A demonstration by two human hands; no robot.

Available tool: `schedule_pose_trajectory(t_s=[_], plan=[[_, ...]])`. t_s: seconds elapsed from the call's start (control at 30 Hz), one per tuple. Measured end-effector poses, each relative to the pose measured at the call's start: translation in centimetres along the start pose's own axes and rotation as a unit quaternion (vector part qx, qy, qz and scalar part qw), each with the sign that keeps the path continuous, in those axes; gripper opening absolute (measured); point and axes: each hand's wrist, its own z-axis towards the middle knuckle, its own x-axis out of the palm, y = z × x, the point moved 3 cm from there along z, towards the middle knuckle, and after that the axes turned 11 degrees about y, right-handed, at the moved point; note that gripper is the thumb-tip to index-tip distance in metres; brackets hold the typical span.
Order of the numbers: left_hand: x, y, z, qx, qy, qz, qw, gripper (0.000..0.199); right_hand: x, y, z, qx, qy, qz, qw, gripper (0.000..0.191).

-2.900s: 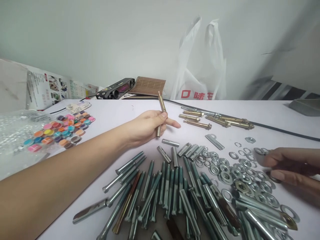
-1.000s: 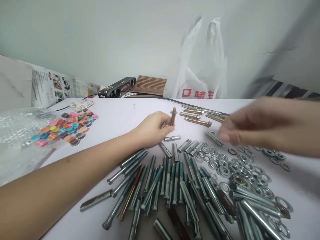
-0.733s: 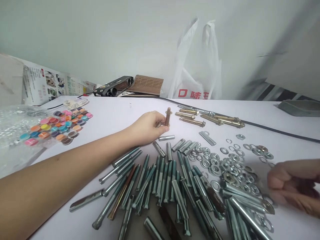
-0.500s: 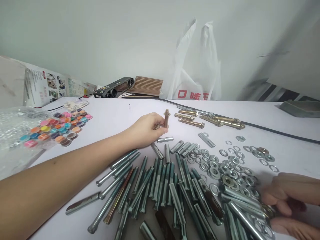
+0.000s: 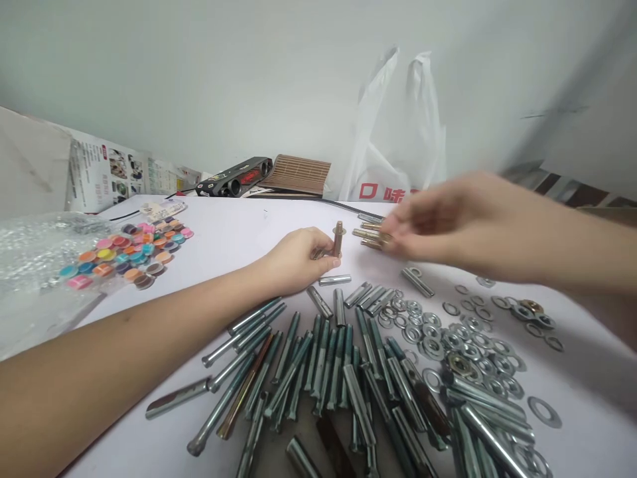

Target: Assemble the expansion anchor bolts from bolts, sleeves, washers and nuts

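My left hand (image 5: 303, 259) is closed around a brass-coloured expansion bolt (image 5: 338, 240), held upright with a flat washer near its top. My right hand (image 5: 428, 226) is blurred by motion, its thumb and fingers drawn together; what lies between them I cannot make out. Behind its fingertips, several brass-coloured expansion bolts (image 5: 367, 234) lie partly covered. Below my left hand, silver sleeves (image 5: 339, 307) rest on the white table. Nearer to me spreads a heap of silver bolts (image 5: 318, 365). To its right lies a pile of washers and nuts (image 5: 460, 345).
Colourful small discs (image 5: 129, 249) lie on clear bubble wrap (image 5: 40, 265) at the left. Toward the back are a black device (image 5: 236, 178), a brown slatted mat (image 5: 298, 174) and a white plastic bag (image 5: 378, 162). A dark cable (image 5: 343, 206) crosses the table's rear.
My right hand has moved from the washers and nuts at the lower right up and left toward my left hand. A brass-coloured nut there is gone from view. My left hand keeps its bolt upright.
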Motion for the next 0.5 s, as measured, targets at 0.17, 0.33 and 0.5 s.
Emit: schedule_pose_trajectory(t_s=[0.17, 0.33, 0.5], plan=[[0.1, 0.2, 0.0, 0.019, -0.001, -0.019, 1.000, 0.022, 5.0, 3.7, 6.0, -0.102, -0.006, 0.034, 0.994, 0.014], [0.3, 0.3, 0.1, 0.037, 0.007, -0.018, 0.999, 0.025, 6.5, 1.7, 4.9, -0.162, -0.085, 0.020, 0.983, 0.019], [0.3, 0.4, 0.3, 0.050, 0.023, -0.023, 0.998, 0.023, 7.2, 1.0, 5.2, -0.165, -0.145, 0.020, 0.975, 0.021]])
